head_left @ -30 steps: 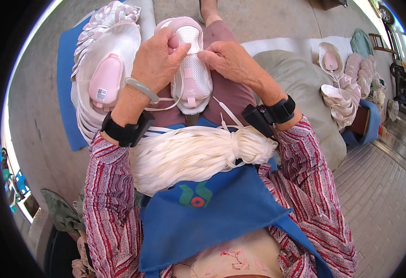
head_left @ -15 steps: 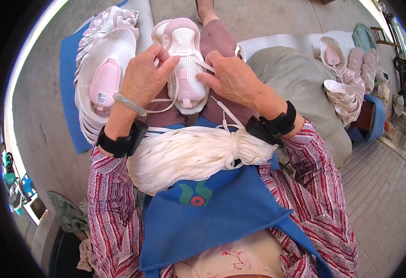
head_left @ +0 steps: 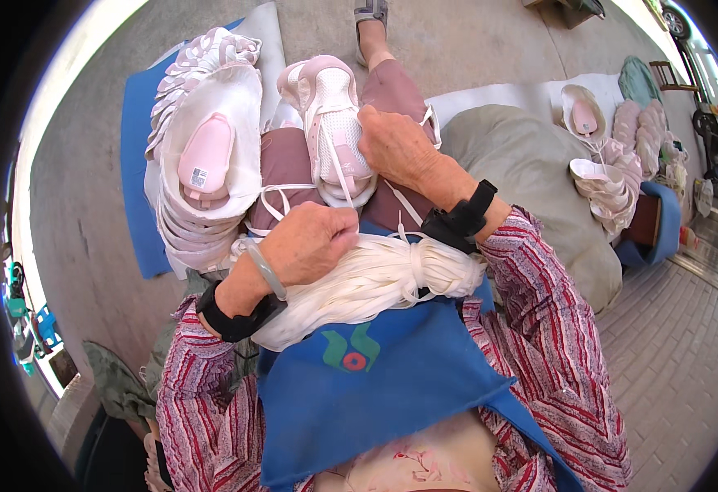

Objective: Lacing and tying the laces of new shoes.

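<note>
A white and pink sneaker upper lies between my thighs, its heel end toward me. My left hand is closed in a pinch on a white shoelace, which stretches from the shoe's opening down to my fingers. My right hand is curled against the shoe's right side, gripping its edge; the fingertips are mostly hidden. Across my lap, on the blue apron, lies a thick tied bundle of white laces, close to my left hand.
Nested white and pink shoe uppers stand on my left beside a blue mat. To the right are a grey-green cloth-covered bulk, more uppers and a blue container. A small wooden stool stands farther off.
My left hand has moved from the shoe's front down toward my lap, drawing the lace toward me. My right hand has shifted slightly up, along the shoe's side.
</note>
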Tool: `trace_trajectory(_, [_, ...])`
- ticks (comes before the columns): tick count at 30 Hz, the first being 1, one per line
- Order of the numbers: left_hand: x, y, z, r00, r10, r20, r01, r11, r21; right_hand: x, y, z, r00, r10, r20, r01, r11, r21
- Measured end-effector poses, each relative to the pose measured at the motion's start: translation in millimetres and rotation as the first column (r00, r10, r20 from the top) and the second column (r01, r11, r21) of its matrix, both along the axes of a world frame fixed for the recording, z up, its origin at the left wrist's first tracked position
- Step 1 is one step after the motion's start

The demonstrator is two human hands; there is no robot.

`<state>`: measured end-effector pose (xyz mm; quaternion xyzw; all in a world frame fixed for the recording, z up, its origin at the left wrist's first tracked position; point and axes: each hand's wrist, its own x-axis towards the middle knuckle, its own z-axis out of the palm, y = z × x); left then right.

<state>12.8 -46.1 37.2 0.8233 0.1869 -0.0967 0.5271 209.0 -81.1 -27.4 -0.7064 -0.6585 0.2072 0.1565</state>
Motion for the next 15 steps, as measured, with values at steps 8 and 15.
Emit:
trace_trajectory(8, [-7.5,27.5,-1.1,0.904,0.422,0.064,-0.416,0.905,-0.090,17.3,-6.0,8.8,0.984,-0.024,-0.178,0.049,0.989,0.138])
trace_trajectory(15, [5.1,36.3,25.7,0.558,0.830,0.030,-0.599,0.428,-0.677,30.4,-5.1,60.8,0.987,-0.135,-0.091,0.154,0.954,0.257])
